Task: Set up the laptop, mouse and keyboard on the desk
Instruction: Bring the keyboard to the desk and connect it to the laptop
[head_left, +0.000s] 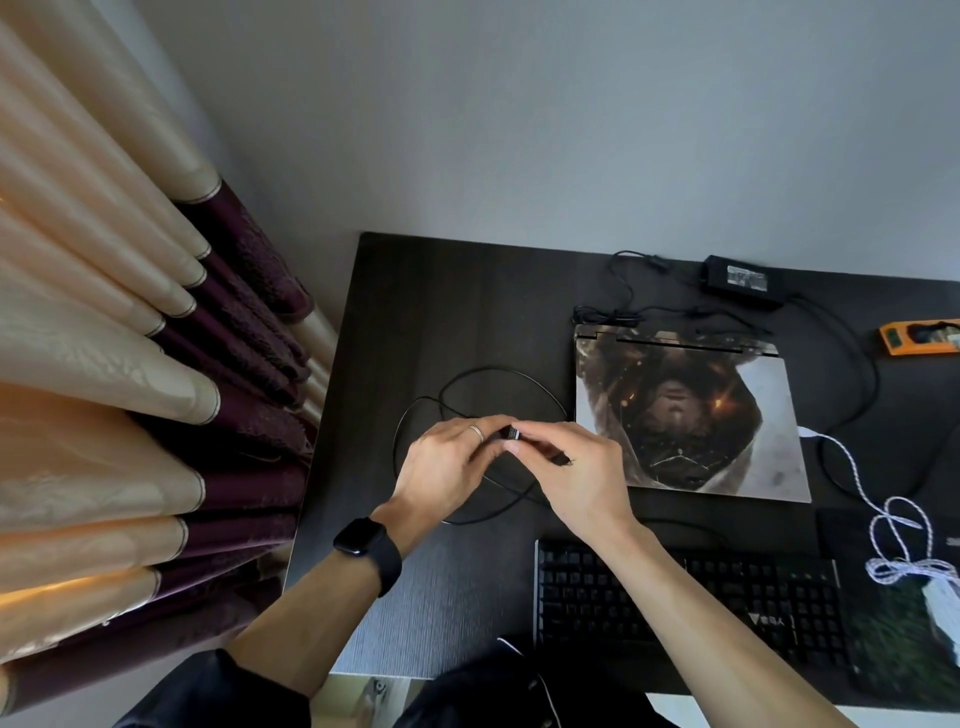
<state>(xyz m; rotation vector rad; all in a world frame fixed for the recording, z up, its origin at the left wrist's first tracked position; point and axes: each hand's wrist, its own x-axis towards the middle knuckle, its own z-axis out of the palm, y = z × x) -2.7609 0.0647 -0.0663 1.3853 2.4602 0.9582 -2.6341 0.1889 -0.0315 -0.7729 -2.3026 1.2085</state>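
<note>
Grey wall (571, 114) fills the upper half of my view, bare and evenly lit, and folded cream curtains (93, 322) with dark purple hems hang down the left side. Below them runs a dark wood-grain desk (415, 291), its left edge just beside the curtain hems.

On the desk I count one laptop (685, 410), lid closed, the printed artwork on the lid facing up; it lies right of centre, its hinge edge toward the wall. One black keyboard (727, 597) lies nearer to me, below the laptop and partly under my right forearm. One black power brick (743, 280) sits behind the laptop, with thin black leads trailing from it round the laptop's back and right side. One orange power strip (919, 338) shows at the right edge. One white braided cable (883, 514) snakes down the right side to a white plug or adapter at the frame's edge; I cannot tell what it is exactly.

A black cable (467, 379) loops loosely on the desk to the left of the laptop. My left hand (447, 467), with a ring on one finger and a black watch (369, 545) on the wrist, and my right hand (576, 467) meet above that loop. Both pinch the cable's small dark connector end (511, 434) between fingertips, fingers closed on it from either side.

I cannot pick out a mouse with any certainty.
</note>
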